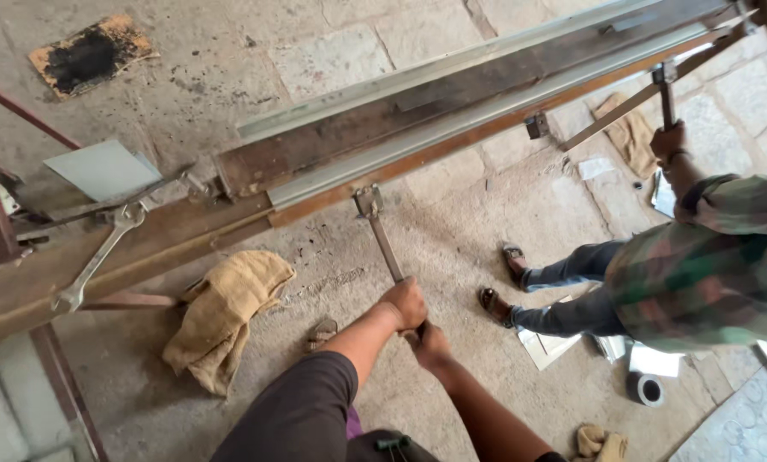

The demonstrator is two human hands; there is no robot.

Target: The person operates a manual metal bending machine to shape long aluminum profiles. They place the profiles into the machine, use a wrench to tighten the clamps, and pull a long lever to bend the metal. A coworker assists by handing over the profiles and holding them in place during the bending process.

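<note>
- Left hand (405,301) closes around the lower end of a metal lever handle (386,248), just right of the picture's middle, knuckles up.
- Right hand (429,344) is wrapped on the same handle just below, at five o'clock from the left hand; the two touch.
- From the hands the lever handle rises toward eleven o'clock to a small bracket (368,202) on the front edge of a long rusty bending machine (383,128).
- That machine runs from nine o'clock at the left edge up to one o'clock at the top right corner, with a pale strip of sheet metal (486,107) lying along its front edge.
- On its left part rests a large open-ended spanner (101,257), at nine o'clock from the hands, and a small grey sheet (101,168) lies above it.
- Down on the stone floor (452,222), a crumpled burlap sack (225,312) lies at nine o'clock from the hands, and a worn sandal (321,332) sits between sack and left forearm.
- At three o'clock stands a co-worker in a checked shirt (708,274), jeans and sandals; that person's hand (667,141) is closed on a second lever (664,94) at two o'clock.
- A roll of tape (647,389) lies at four o'clock on the floor, near cut sheet scraps (547,346).
</note>
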